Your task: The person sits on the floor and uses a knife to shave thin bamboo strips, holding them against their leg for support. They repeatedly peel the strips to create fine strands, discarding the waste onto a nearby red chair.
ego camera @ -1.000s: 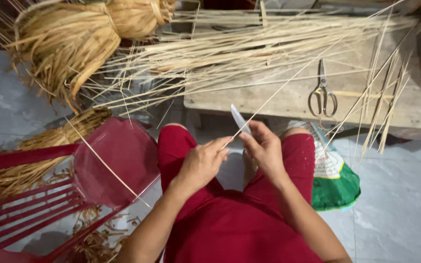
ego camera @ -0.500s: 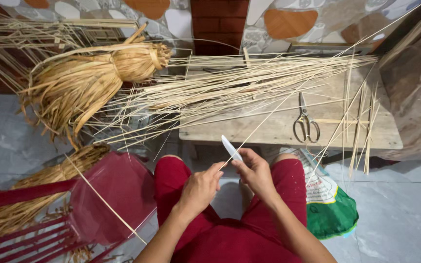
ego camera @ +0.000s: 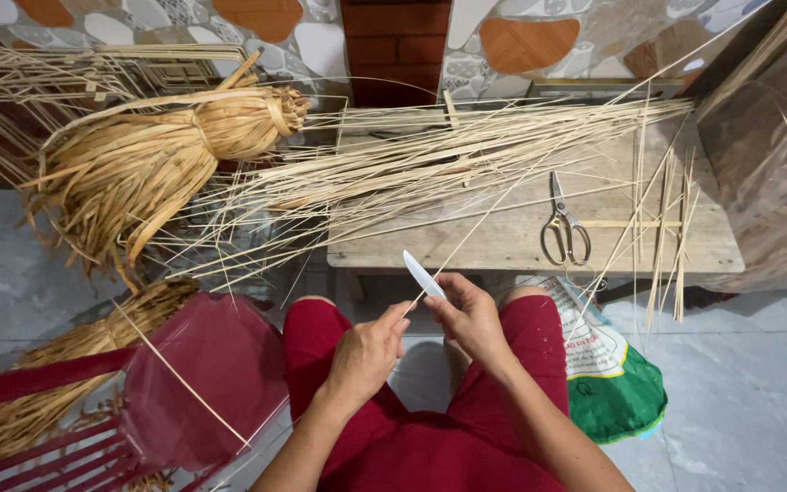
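- Your right hand (ego camera: 473,314) is closed around a small knife (ego camera: 424,274), pale blade pointing up and left, centre of frame just above your knees.
- Your left hand (ego camera: 366,351) is closed in a pinch on a thin cane strip (ego camera: 539,173); the strip runs from your fingers up to the upper right, crossing the low wooden table (ego camera: 466,251).
- The blade sits against the strip right where both hands meet, so by my reading the shaving of this strip is mid-way, not finished.
- Looks done: a big sheaf of thin split strips (ego camera: 430,159) lies across the table, centre top, and a few short ones (ego camera: 662,228) lie at the table's right edge.
- Looks left: a tied bundle of wider raw strips (ego camera: 138,164) at upper left, and another bundle (ego camera: 75,351) at lower left beside the red plastic chair (ego camera: 202,364). Can't tell whether those are stock or offcuts.
- Scissors (ego camera: 565,228) lie unused on the table, right of centre.
- A green-and-white sack (ego camera: 617,383) sits on the floor beside your right knee, lower right.
- Share finished: cannot tell exactly; several strips done, plenty of material around.
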